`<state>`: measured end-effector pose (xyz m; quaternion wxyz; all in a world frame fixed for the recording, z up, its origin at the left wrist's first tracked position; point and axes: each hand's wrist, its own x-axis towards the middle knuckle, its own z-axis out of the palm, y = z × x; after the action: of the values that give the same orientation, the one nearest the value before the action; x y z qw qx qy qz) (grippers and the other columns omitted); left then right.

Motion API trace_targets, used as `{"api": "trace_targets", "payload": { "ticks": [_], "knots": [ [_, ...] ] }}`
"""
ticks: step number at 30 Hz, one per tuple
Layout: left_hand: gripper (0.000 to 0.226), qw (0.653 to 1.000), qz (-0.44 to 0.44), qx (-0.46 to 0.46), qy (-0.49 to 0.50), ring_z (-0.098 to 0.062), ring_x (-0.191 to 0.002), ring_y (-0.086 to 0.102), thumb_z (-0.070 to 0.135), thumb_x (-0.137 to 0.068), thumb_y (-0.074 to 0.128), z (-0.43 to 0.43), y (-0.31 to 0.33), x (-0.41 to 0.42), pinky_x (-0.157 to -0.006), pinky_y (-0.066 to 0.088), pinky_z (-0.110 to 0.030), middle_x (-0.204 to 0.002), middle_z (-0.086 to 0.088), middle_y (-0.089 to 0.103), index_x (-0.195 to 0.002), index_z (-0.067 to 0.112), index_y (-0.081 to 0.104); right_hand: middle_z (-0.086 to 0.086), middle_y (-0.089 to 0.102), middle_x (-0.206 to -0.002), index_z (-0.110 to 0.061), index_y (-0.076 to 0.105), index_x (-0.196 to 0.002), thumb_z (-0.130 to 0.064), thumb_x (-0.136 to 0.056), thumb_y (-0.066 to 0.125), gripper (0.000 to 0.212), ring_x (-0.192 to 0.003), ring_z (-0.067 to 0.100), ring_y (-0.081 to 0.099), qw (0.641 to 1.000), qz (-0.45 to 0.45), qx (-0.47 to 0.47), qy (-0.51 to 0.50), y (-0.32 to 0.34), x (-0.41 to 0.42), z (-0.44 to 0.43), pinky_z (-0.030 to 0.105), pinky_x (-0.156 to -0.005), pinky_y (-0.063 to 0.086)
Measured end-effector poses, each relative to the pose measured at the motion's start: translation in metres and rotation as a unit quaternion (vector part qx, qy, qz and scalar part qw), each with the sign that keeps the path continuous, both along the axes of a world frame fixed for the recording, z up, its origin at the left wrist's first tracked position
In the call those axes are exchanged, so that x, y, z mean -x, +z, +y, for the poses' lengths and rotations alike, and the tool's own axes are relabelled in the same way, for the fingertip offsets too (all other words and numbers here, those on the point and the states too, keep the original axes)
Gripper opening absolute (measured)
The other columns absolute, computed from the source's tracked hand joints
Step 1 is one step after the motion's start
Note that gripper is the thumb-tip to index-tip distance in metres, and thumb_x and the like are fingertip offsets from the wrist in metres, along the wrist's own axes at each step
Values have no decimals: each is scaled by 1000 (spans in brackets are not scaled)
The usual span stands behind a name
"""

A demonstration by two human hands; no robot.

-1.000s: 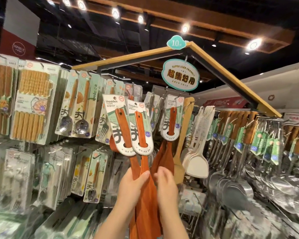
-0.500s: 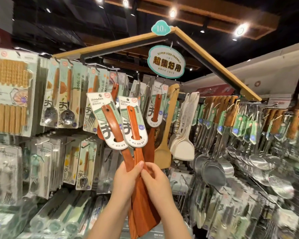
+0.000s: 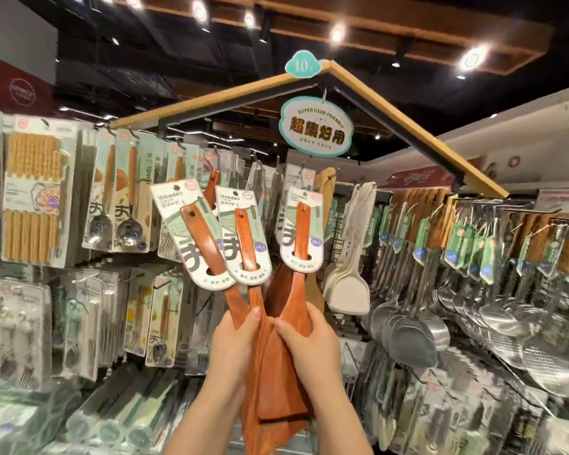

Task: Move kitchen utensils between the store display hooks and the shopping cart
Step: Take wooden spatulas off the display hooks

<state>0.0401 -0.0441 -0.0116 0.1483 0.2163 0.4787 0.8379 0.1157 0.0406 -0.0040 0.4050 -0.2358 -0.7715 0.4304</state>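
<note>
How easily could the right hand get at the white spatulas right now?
Probably not without letting go first: the right hand grips the wooden spatulas. Otherwise the way looks free; the white spatulas hang just up and to its right, with nothing between.

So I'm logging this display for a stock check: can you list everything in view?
wooden spatulas: three carded ones in front, reddish-brown, centre, fanned out above the hands
pale spatula: one, light wood, hanging just behind them to the right
rice paddles: a bunch, cream, right of centre
steel utensils: many, silver with wooden handles, right rack
carded spoons: two in front, steel with wooden handles, upper left
chopstick packs: at least two, tan, far left
hanging sign: one, teal and cream, top centre
price tag: one, teal, roof peak
left hand: grips the spatulas' necks
right hand: grips a spatula blade
</note>
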Motion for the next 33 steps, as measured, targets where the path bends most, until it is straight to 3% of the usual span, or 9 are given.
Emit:
{"api": "trace_targets", "payload": {
  "ticks": [3, 5, 8, 13, 19, 30, 33],
  "knots": [
    [9, 1000, 6, -3, 16, -20, -66, 65, 15, -94, 53, -1, 5, -2, -64, 51, -34, -79, -9, 70, -94, 8, 59, -10, 69, -105, -25, 63, -116, -34, -88, 60, 30, -98, 7, 63, 1000, -11, -16, -5, 1, 3, 4, 25, -85, 50],
    [9, 1000, 14, 1, 25, -21, -68, 65, 16, -94, 53, -3, 10, -1, -64, 51, -34, -83, -11, 70, -95, 10, 59, -5, 66, -117, -21, 60, -124, -37, -91, 55, 37, -110, 13, 60, 1000, -11, -16, -16, 4, 6, 5, 35, -95, 48],
    [8, 999, 29, -5, 43, -23, -72, 65, 15, -95, 53, -8, 19, 1, -65, 52, -34, -86, -11, 70, -96, 11, 59, -5, 63, -124, -21, 59, -128, -36, -92, 54, 39, -116, 14, 57, 999, 9, -20, -33, 14, 8, 4, 38, -101, 44],
    [14, 997, 39, -11, 66, -27, -78, 66, 16, -94, 53, -16, 27, 11, -73, 52, -41, -88, -13, 71, -102, 8, 61, -9, 66, -116, -22, 61, -125, -29, -93, 54, 33, -108, 9, 60, 998, 49, -27, -24, 34, 11, 3, 32, -96, 47],
    [14, 996, 44, -6, 74, -21, -75, 67, 19, -94, 54, -24, 26, 17, -60, 51, -31, -86, -10, 71, -101, 9, 61, -7, 65, -118, -21, 61, -125, -32, -93, 52, 35, -110, 14, 59, 998, 34, -26, -41, 48, 22, 6, 38, -97, 47],
    [10, 996, 49, 8, 79, -23, -74, 67, 21, -94, 53, -29, 24, 18, -64, 52, -35, -85, -7, 72, -98, 15, 61, -8, 68, -109, -22, 63, -121, -33, -93, 52, 32, -102, 14, 62, 999, 24, -23, -32, 51, 21, 5, 41, -93, 50],
    [10, 995, 50, 16, 79, -25, -78, 68, 21, -94, 53, -30, 23, 16, -72, 55, -42, -86, -7, 72, -97, 16, 61, -8, 66, -114, -23, 61, -125, -33, -93, 52, 34, -106, 12, 60, 999, 19, -17, -34, 47, 19, 4, 39, -95, 49]
  ]
}}
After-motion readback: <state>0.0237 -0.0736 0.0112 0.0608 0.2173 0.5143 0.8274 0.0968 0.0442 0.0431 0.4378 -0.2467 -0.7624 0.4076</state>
